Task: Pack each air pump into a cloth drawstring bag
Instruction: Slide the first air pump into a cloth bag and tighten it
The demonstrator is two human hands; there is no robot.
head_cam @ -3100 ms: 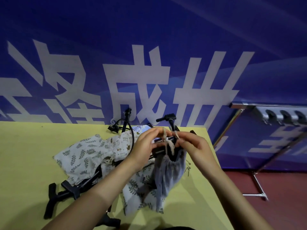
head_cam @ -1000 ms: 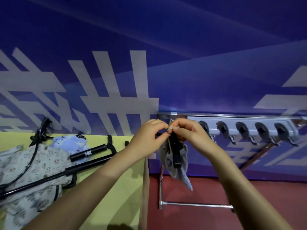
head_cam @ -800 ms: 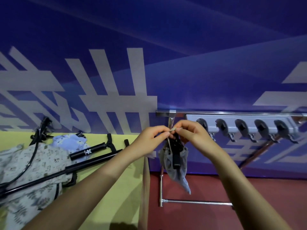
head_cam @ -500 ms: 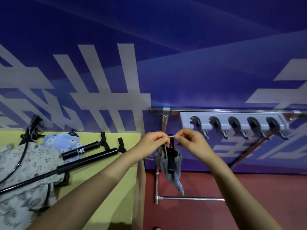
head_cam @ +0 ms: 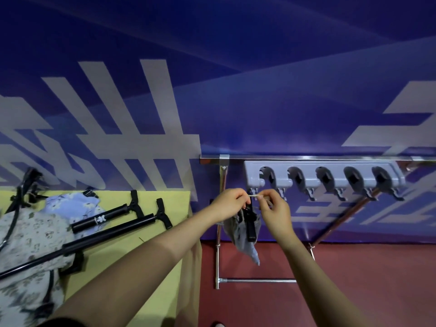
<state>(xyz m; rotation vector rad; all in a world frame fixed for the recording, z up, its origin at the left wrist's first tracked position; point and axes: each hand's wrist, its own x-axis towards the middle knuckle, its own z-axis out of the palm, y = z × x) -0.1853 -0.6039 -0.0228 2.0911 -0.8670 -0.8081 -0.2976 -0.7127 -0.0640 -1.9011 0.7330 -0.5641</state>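
Note:
A grey cloth drawstring bag (head_cam: 238,234) hangs in the air right of the table, with a black air pump (head_cam: 250,220) sticking out of its mouth. My left hand (head_cam: 227,204) and my right hand (head_cam: 274,210) each pinch the bag's pale drawstring (head_cam: 256,196), stretched between them just below the leftmost hook of a grey wall rack (head_cam: 323,177). Two more black air pumps (head_cam: 118,214) (head_cam: 111,234) lie on the yellow table (head_cam: 141,256), partly on patterned cloth bags (head_cam: 30,234).
A metal rail frame (head_cam: 218,232) stands against the blue banner wall, its bar carrying the hook rack. Red floor (head_cam: 306,291) lies below. A pump with a black hose (head_cam: 21,192) rests at the table's far left.
I turned from the table to the rack on the right, carrying the bagged pump. Over the last second my hands moved up and forward and drew the drawstring out under the first hook.

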